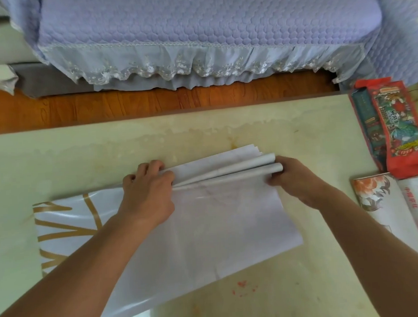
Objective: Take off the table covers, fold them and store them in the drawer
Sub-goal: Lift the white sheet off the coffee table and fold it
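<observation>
A white glossy table cover (221, 220) with gold stripes on its left part lies partly folded on the pale marble-look table (81, 150). Its far edge is gathered into several loose folds that fan out toward the right. My left hand (149, 193) presses down on the folds at their left end, fingers curled over the cover's edge. My right hand (291, 178) pinches the rolled fold ends at the right. No drawer is visible.
A red and green printed packet (390, 129) lies at the table's right edge, with a flower-patterned box (379, 198) and white paper below it. Beyond the table, a strip of wooden floor (151, 103) and a sofa under a lilac quilted cover (208, 30).
</observation>
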